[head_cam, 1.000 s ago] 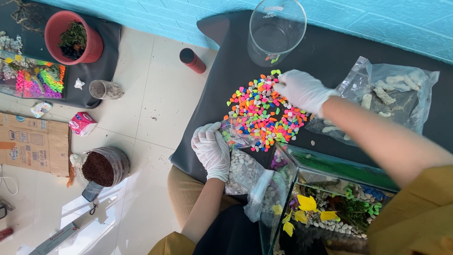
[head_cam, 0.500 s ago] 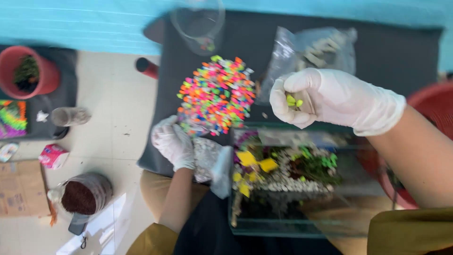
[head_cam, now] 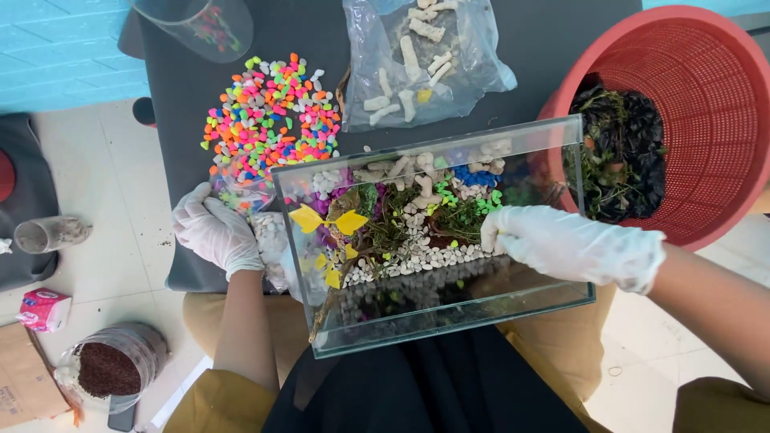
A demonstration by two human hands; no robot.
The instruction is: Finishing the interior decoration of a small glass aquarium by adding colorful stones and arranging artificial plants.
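While I watch through the head camera, I log the following.

Right hand: gloved right hand (head_cam: 573,247) reaches inside the glass tank (head_cam: 449,313) from the right. Its fingers (head_cam: 499,232) are drawn together low over the white pebbles (head_cam: 417,255); I cannot tell whether anything is pinched between them.

Left hand: gloved left hand (head_cam: 215,232) rests outside the tank's left wall. Its fingers are curled on a clear bag of pale gravel (head_cam: 273,244), which lies just beside the glass.

Tank: rectangular, clear-walled, sitting at the near edge of the dark table (head_cam: 529,48) and partly over the person's lap. I see white pebbles, green plants (head_cam: 465,215), purple and blue gravel, and yellow leaf-shaped pieces (head_cam: 321,218) inside.

Coloured pebbles: loose heap of neon pebbles (head_cam: 269,120) on the table, just behind the tank's left corner.

Clear bag: bag of pale stone pieces (head_cam: 417,56) behind the tank, near the middle.

Jar: clear jar (head_cam: 200,24) on its side at the far left of the table, a few coloured pebbles inside.

Basket: red mesh basket (head_cam: 706,104) to the right, holding dark plant matter (head_cam: 622,152); its rim is close to the tank's right wall.

Floor: tub of brown granules (head_cam: 112,365) and a small pink packet (head_cam: 44,309) to the left.
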